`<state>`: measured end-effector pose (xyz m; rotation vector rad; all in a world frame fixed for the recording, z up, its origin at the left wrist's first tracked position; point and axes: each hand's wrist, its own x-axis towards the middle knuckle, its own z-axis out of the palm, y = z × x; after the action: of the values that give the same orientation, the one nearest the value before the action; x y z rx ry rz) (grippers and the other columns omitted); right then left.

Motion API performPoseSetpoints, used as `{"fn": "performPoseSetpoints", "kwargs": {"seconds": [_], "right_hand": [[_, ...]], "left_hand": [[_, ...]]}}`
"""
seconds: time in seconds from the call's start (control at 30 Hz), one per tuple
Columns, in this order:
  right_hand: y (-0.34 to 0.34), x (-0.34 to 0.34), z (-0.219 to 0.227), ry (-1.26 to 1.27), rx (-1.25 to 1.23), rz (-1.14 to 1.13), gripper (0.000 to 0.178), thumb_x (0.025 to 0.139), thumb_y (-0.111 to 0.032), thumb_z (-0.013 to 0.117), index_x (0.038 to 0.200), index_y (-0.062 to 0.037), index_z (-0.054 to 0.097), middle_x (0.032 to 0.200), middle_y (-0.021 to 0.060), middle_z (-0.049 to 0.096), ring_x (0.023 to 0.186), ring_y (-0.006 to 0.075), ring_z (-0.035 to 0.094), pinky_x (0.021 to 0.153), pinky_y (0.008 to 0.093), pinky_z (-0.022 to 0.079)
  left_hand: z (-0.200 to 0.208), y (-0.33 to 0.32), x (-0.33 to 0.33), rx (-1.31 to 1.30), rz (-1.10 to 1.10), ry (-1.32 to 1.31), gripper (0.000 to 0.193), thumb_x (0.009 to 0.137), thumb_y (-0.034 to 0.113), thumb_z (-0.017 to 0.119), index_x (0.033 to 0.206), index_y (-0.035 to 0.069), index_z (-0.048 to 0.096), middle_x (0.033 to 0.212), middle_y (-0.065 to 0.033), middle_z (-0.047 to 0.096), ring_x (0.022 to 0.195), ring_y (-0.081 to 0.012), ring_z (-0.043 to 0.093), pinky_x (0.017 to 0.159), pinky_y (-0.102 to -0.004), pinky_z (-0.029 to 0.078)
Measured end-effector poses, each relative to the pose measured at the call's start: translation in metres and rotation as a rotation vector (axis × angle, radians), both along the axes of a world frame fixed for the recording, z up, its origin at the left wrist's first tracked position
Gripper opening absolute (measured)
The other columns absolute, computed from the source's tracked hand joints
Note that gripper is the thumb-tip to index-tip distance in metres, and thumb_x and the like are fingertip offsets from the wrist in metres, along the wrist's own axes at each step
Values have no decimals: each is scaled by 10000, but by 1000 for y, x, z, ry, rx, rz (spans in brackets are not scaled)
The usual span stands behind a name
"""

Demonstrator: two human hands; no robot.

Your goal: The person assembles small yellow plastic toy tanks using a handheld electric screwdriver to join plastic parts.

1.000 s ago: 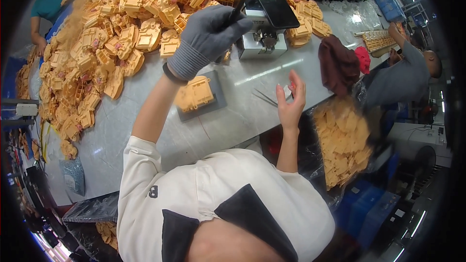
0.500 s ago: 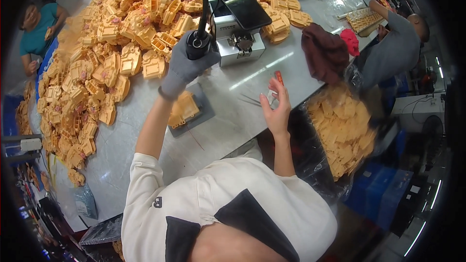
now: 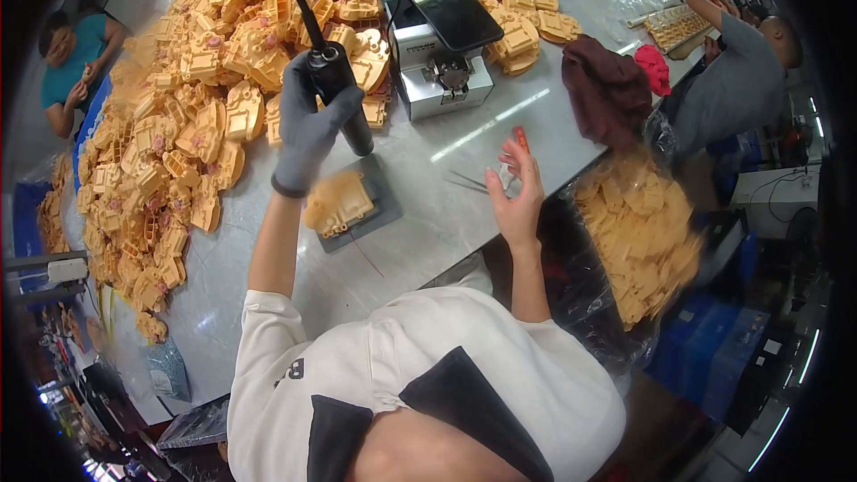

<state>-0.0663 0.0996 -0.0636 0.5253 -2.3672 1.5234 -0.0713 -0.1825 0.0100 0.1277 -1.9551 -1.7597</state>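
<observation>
My left hand (image 3: 311, 120), in a grey glove, is wrapped around a black corded electric screwdriver (image 3: 344, 98). The tool leans, its lower end near the far edge of a dark grey pad (image 3: 384, 201). A pale orange plastic housing (image 3: 344, 205) lies on that pad below my gloved hand, partly blurred, with a thin red wire (image 3: 366, 257) trailing toward me. My bare right hand (image 3: 520, 201) is curled over the table's right side. Thin dark prongs of what look like tweezers (image 3: 467, 181) stick out left from its fingers. A red-orange piece (image 3: 520, 138) shows just beyond the fingertips; whether it is held, I cannot tell.
A large heap of orange housings (image 3: 196, 116) covers the table's left and back. A silver screw feeder (image 3: 446, 89) carries a black phone (image 3: 446, 7). Dark red cloth (image 3: 607, 94) lies at right, above a bag of orange parts (image 3: 638, 232). Two other people sit across and right.
My left hand has brought the screwdriver nearer and left, tilting it so its length shows. The right hand keeps its pose. The whole view has shifted slightly.
</observation>
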Motion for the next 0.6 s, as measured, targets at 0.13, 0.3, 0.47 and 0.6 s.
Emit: {"fn": "performPoseSetpoints", "kwargs": {"seconds": [0.13, 0.3, 0.47, 0.6], "right_hand": [[-1, -2, 3, -6, -1, -4, 460, 781, -65, 663, 1205, -3, 494, 1124, 148, 565, 936, 257, 586, 827, 355, 462], [-3, 0, 3, -3, 14, -7, 439, 783, -33, 641, 1199, -27, 501, 1161, 113, 570, 971, 216, 593, 824, 322, 458], [-12, -1, 3, -36, -20, 20, 455, 776, -56, 657, 1205, -17, 506, 1139, 128, 571, 976, 237, 582, 839, 340, 454], [-61, -15, 45, 167, -31, 272, 478, 753, -97, 687, 1194, -10, 527, 1108, 134, 580, 1008, 284, 555, 859, 363, 443]], "left_hand": [[5, 2, 3, -28, -28, -78, 533, 670, 41, 706, 1130, 28, 438, 950, -41, 548, 848, -116, 530, 777, -261, 460], [9, -5, 8, 130, -196, -53, 500, 674, -19, 629, 1145, 21, 465, 915, -20, 541, 841, -103, 535, 770, -246, 453], [21, -11, 22, 196, -272, -49, 543, 643, -46, 547, 1182, 8, 505, 908, -41, 569, 847, -106, 539, 760, -237, 446], [28, -20, 19, 338, -487, -25, 593, 570, -11, 491, 1163, -15, 518, 929, -97, 598, 884, -148, 574, 789, -248, 462]]}}
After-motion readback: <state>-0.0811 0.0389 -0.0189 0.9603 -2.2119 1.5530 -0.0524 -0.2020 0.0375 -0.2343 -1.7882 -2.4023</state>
